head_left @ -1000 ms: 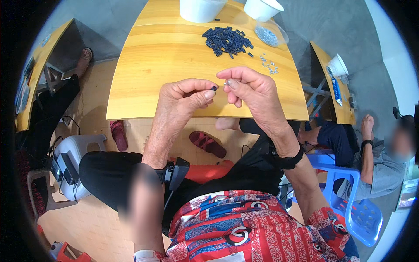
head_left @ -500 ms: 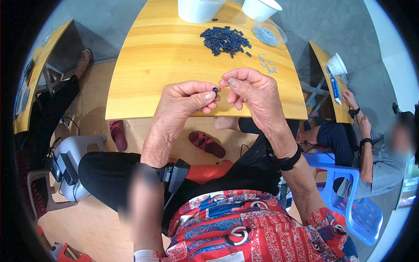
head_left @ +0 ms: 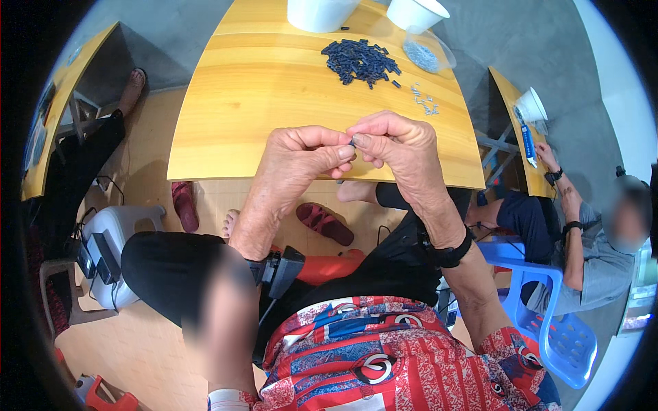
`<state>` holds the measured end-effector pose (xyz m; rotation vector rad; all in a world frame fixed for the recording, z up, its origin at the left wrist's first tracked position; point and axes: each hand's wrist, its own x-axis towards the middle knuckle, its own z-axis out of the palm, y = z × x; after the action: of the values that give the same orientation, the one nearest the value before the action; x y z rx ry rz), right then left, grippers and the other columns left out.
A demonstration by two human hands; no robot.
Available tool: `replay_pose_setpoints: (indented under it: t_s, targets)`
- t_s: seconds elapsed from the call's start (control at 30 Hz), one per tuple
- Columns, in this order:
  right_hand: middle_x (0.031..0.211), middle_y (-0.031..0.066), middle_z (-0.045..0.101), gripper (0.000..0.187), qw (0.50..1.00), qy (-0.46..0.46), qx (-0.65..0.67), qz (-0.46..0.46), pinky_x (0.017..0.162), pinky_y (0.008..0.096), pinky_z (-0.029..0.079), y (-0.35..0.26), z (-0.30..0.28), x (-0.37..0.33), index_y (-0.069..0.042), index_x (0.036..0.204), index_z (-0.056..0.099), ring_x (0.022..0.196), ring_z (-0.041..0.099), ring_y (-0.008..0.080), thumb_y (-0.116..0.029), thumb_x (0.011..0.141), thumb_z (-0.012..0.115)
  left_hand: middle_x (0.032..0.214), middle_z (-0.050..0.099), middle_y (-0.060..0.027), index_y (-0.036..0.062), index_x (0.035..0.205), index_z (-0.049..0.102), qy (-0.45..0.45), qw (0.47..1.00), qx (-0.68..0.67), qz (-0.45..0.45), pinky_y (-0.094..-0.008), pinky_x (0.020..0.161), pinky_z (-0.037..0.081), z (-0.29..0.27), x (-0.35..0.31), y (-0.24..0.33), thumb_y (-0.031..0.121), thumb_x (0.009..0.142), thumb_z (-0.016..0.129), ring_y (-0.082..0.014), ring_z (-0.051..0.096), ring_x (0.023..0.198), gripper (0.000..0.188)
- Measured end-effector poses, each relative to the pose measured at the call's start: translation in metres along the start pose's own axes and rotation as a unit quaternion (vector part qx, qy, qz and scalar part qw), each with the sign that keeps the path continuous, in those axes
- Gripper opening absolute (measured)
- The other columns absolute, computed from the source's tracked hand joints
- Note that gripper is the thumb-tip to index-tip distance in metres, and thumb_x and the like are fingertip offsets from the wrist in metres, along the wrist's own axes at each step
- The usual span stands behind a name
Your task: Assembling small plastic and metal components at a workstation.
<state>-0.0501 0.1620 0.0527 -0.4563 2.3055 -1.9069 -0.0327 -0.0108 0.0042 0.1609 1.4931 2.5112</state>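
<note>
Just above the table's near edge, my left hand pinches a small black plastic piece between thumb and forefinger. Most of the piece is hidden by the fingertips. My right hand meets it from the other side, thumb and forefinger pressed together against the piece; whatever they hold is too small to make out. Farther up the table lies a pile of short black plastic pieces. To its right several small silvery metal parts are scattered, below a clear bag of similar parts.
Two white tubs stand at the far side of the wooden table. On the right, another person sits by a second table, near a blue plastic stool. A grey stool holding black devices stands at left.
My two hands have come together; the right fingertips now touch the black piece in my left hand, which was more visible before. The view has shifted slightly.
</note>
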Motion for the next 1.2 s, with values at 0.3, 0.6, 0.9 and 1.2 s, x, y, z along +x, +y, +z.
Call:
replay_pose_setpoints:
  t_s: [0.3, 0.6, 0.9, 1.2]
  targets:
    - [0.082, 0.0074, 0.067, 0.008, 0.975, -0.002, -0.174, -0.141, 0.059, 0.0226, 0.049, -0.001, 0.001, -0.002, -0.001, 0.087, 0.071, 0.067, 0.061, 0.0117, -0.003, 0.08, 0.068, 0.076, 0.068, -0.0059, 0.0009, 0.092, 0.069, 0.003, 1.0, 0.019, 0.001, -0.02, 0.058, 0.05, 0.002, -0.002, 0.001, 0.008, 0.083, 0.069, -0.0089, 0.061, 0.064, 0.011]
    - [0.086, 0.0116, 0.066, 0.018, 0.885, 0.043, -0.328, -0.328, 0.063, 0.0307, 0.054, 0.008, 0.001, -0.004, -0.005, 0.091, 0.069, 0.075, 0.066, 0.0246, -0.002, 0.074, 0.07, 0.074, 0.067, -0.006, 0.0, 0.092, 0.069, 0.019, 1.0, 0.018, 0.008, -0.0207, 0.058, 0.05, 0.002, -0.002, 0.001, 0.007, 0.084, 0.069, -0.0093, 0.061, 0.063, 0.011]
    - [0.089, 0.0106, 0.065, 0.015, 0.89, 0.027, -0.284, -0.357, 0.06, 0.0289, 0.053, 0.01, 0.004, -0.005, -0.003, 0.093, 0.068, 0.071, 0.065, 0.0209, -0.002, 0.077, 0.068, 0.075, 0.067, -0.0064, -0.0003, 0.092, 0.07, 0.029, 0.999, 0.03, 0.032, -0.0223, 0.058, 0.05, 0.003, -0.002, 0.002, 0.005, 0.082, 0.069, -0.0106, 0.06, 0.065, 0.011]
    - [0.083, 0.0062, 0.066, 0.017, 0.988, 0.051, -0.102, -0.107, 0.052, 0.0219, 0.048, 0.004, 0.008, -0.014, -0.002, 0.103, 0.065, 0.06, 0.062, 0.0101, -0.007, 0.087, 0.062, 0.076, 0.067, -0.006, -0.0014, 0.092, 0.069, 0.03, 0.999, 0.004, 0.041, -0.0222, 0.059, 0.049, 0.004, -0.002, 0.001, 0.005, 0.083, 0.069, -0.0102, 0.06, 0.065, 0.011]
